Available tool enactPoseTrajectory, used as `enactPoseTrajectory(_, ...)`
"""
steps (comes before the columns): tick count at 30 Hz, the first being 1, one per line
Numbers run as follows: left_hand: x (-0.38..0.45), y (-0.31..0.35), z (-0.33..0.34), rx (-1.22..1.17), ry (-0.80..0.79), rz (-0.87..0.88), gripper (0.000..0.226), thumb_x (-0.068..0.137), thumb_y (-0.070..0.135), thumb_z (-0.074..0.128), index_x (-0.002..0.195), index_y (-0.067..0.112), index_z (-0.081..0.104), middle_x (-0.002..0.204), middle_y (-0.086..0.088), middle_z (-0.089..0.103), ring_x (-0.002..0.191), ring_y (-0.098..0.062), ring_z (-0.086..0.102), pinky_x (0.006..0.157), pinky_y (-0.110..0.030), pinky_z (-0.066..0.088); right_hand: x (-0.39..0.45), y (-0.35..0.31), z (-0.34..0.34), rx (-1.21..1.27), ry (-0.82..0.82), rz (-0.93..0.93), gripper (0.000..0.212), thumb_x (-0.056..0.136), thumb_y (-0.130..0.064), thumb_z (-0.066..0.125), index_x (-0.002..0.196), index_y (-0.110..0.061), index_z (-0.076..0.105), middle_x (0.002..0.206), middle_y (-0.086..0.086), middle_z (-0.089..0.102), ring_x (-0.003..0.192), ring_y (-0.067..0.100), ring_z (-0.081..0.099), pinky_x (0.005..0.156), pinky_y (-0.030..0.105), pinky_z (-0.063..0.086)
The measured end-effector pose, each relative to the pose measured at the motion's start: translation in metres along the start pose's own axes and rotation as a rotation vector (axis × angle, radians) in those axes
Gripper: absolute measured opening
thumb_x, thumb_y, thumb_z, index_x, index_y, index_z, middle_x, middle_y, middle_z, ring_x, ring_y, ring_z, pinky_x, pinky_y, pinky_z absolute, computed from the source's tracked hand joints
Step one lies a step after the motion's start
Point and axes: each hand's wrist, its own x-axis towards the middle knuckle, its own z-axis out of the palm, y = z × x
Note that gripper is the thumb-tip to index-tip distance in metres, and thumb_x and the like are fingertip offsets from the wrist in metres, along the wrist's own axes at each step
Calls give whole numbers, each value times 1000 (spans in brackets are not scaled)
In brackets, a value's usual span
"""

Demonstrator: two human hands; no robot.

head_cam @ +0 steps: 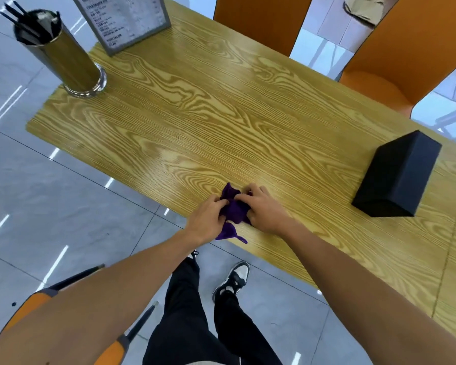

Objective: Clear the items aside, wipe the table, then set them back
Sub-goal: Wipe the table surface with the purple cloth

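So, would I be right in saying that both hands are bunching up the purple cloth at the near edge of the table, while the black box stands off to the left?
Not quite: the black box is off to the right, as the head view shows. The rest holds: the left hand and the right hand both have a grip on the purple cloth at the near edge of the table.

You can see printed lines on the grey-framed white menu card point(127, 17) standing at the table's far corner, but they are too blurred to read.
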Motion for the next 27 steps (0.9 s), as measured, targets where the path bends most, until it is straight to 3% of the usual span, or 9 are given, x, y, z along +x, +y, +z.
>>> enactPoseTrajectory(6, -11, 23, 31, -39, -3, -5, 40, 88, 16, 68, 127, 14, 57, 117, 0, 52, 101, -23, 60, 81, -41, 54, -37, 15, 16, 44, 49, 48, 53, 91, -8, 52, 142, -22, 51, 130, 9, 35, 119, 25, 36, 82, 28, 34)
enactPoseTrajectory(9, -17, 36, 50, -69, 3, -5, 40, 87, 15, 70, 124, 16, 56, 116, 1, 52, 100, -21, 60, 79, -41, 55, -55, 24, 25, 95, 66, 72, 54, 91, -9, 54, 143, -20, 51, 120, 9, 36, 110, 27, 40, 89, 35, 43)
enactPoseTrajectory(12, -20, 48, 67, -115, 5, -7, 38, 87, 13, 68, 123, 17, 57, 117, 1, 54, 103, -20, 57, 81, -41, 54, -74, 31, 33, 142, 81, 153, 54, 90, -11, 55, 142, -23, 50, 115, 5, 36, 104, 24, 43, 83, 39, 51)
enactPoseTrajectory(16, -26, 63, 84, -177, -16, 1, 39, 87, 9, 66, 125, 16, 58, 116, -2, 55, 102, -22, 58, 84, -40, 53, -95, 36, 43, 216, 128, 228, 55, 87, -10, 55, 141, -23, 53, 112, 4, 36, 98, 22, 44, 83, 42, 51)
enactPoseTrajectory(21, -32, 85, 100, -305, -63, -52, 37, 87, 9, 65, 124, 16, 63, 114, -3, 57, 102, -22, 60, 91, -38, 51, -120, 37, 51, 416, 211, 374, 52, 86, -2, 51, 132, -24, 62, 109, 5, 39, 99, 22, 46, 90, 34, 48)
enactPoseTrajectory(24, -36, 93, 98, -498, -198, -84, 29, 86, 3, 62, 112, 13, 70, 100, -6, 68, 91, -25, 70, 80, -43, 58, -130, 37, 46, 585, 186, 472, 47, 82, 2, 52, 117, -23, 71, 103, 10, 48, 97, 20, 45, 78, 22, 42)
enactPoseTrajectory(27, -34, 97, 85, -704, -397, -249, 22, 88, 0, 63, 108, 3, 70, 93, -19, 74, 78, -33, 75, 61, -46, 63, -130, 41, 33, 727, 96, 577, 34, 72, 5, 55, 91, -12, 78, 77, 15, 68, 78, 19, 54, 66, 29, 41)
